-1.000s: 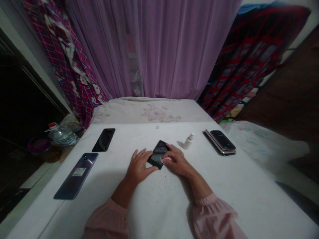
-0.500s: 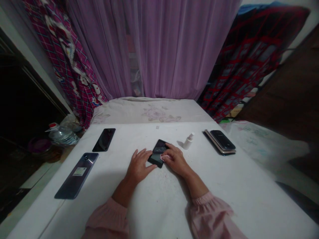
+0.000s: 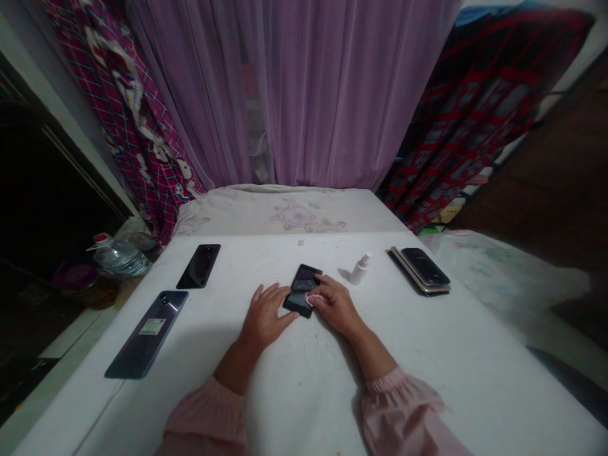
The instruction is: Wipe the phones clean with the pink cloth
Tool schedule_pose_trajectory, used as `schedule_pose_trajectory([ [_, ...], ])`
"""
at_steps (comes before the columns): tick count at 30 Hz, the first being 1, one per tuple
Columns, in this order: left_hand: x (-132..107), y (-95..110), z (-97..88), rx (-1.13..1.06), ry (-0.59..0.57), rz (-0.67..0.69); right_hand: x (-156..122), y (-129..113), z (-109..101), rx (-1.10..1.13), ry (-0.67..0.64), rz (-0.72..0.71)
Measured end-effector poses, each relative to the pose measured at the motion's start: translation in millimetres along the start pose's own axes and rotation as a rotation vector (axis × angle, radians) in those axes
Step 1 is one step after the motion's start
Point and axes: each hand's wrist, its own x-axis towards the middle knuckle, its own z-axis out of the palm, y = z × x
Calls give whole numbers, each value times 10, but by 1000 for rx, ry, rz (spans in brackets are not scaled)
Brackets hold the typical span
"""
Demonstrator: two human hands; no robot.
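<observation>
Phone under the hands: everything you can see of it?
A black smartphone lies flat and angled on the white table, with dark, glossy glass facing up and the screen apparently off. The left hand rests its fingers at the phone's left edge. The right hand covers its right side, holding a pink wipe against the glass.

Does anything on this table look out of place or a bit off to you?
Two small things: the top phone of the stack at the right sits skewed on the ones beneath, its edges not lined up, and a small white scrap lies alone near the far edge of the white table.
</observation>
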Motion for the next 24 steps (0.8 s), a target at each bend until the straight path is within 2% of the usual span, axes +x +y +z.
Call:
schedule_pose_trajectory([
  [3, 1, 3, -10, 8, -11, -4, 3, -10, -4, 1, 9, 14],
  [8, -2, -4, 0, 20, 4, 4, -48, 18, -82, 21, -174, -12],
  [10, -3, -8, 8, 21, 9, 6, -58, 37, -89, 33, -196, -30],
  [14, -3, -10, 10, 17, 8, 5, -24, 57, -26, 34, -65, -28],
  [19, -6, 1, -22, 36, -20, 28, 25, 30, 28, -92, 169, 68],
  [24, -18, 87, -64, 65, -98, 136, 18, 22, -40, -192, 165, 171],
])
